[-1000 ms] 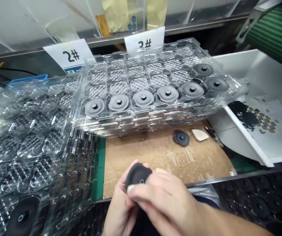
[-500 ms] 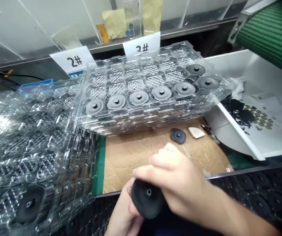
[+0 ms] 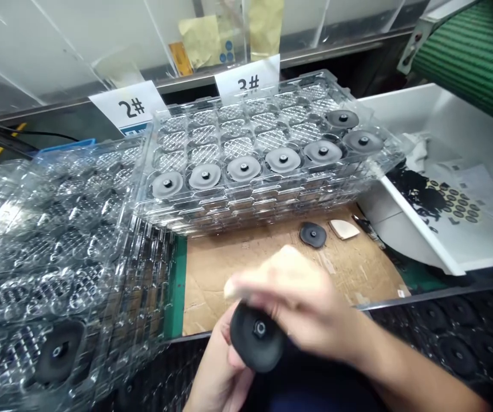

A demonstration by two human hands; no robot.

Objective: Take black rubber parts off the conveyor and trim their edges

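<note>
My left hand point(image 3: 220, 363) grips a black rounded disc-like part point(image 3: 257, 340) with a small metal-ringed hub in its centre. The disc is tilted so that its hub side faces me. Across its upper edge lies my right hand point(image 3: 295, 297), smeared by motion, with its fingers curled together. A pale bit shows at those fingertips; whether it is skin or a held thing cannot be made out. Beyond the hands, a similar black part point(image 3: 313, 234) rests on the cardboard sheet point(image 3: 212, 269), beside a cream-coloured wedge-like pad point(image 3: 344, 229).
A stack of clear plastic trays point(image 3: 237, 147) stands behind the cardboard, with several black parts in its top pockets. More clear trays point(image 3: 57, 252) are piled at left. On the right are a white bin point(image 3: 422, 229) with scraps and a green ribbed roll point(image 3: 473, 63).
My right hand has shifted slightly left, its fingers now extending over the disc's top edge. The disc stays in my left hand, turned and lifted a little.
</note>
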